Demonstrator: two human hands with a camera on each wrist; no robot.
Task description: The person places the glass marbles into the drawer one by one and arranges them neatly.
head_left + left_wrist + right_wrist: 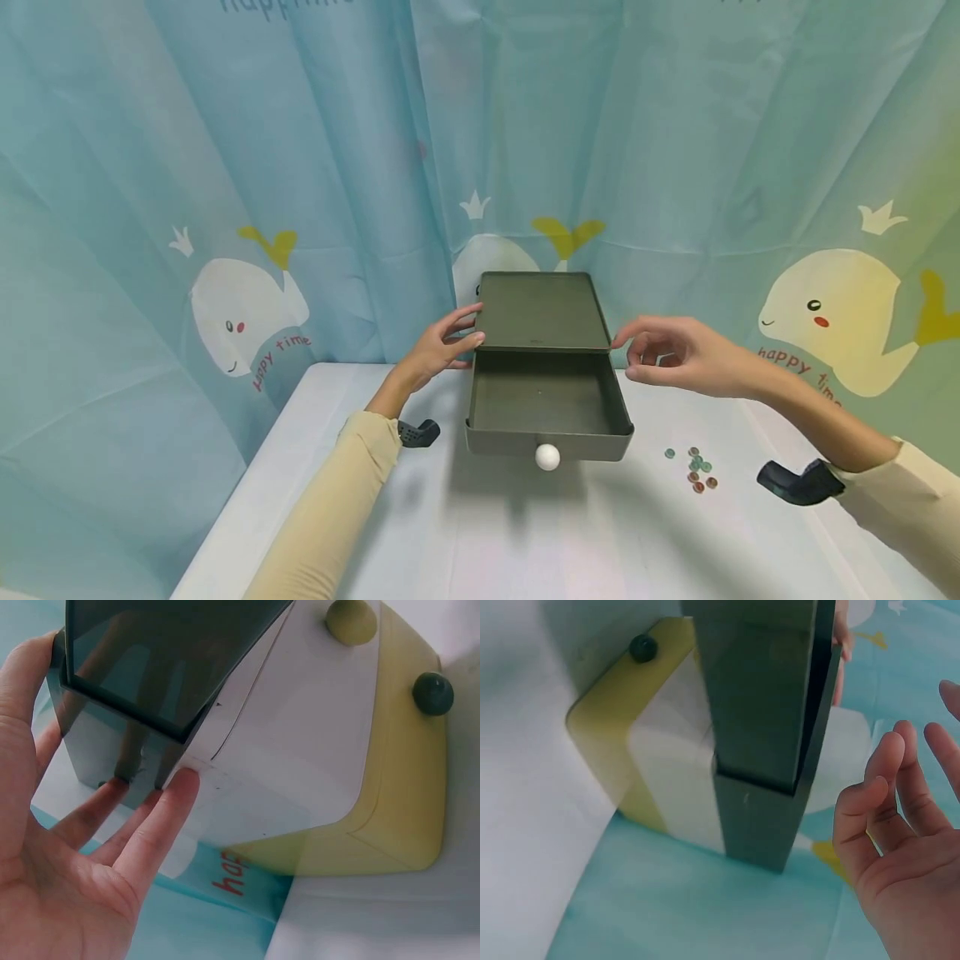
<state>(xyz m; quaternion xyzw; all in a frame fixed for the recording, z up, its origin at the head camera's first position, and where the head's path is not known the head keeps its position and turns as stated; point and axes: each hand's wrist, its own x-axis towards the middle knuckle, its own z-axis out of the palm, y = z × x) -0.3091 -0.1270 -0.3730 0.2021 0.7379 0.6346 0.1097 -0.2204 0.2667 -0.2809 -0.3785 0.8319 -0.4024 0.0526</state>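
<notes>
A dark green drawer unit (pixel 544 310) has its top drawer (pixel 551 446) pulled out, with a white knob (pixel 547 457) on the front. Only the drawer's bare floor shows inside. My left hand (pixel 442 346) touches the unit's left side with spread, nearly straight fingers. At the right front corner of the lid hovers my right hand (pixel 678 354), fingers loosely curled around nothing; the right wrist view shows it apart from the unit. Below the green tier are a white tier (pixel 292 727) and a yellow tier (pixel 405 772), both seen closed in the left wrist view.
Several small round green and brown pieces (pixel 696 467), possibly buttons or coins, lie on the white table (pixel 480 550) right of the unit. A whale-print curtain (pixel 375 167) hangs behind. The open drawer juts toward me over the table.
</notes>
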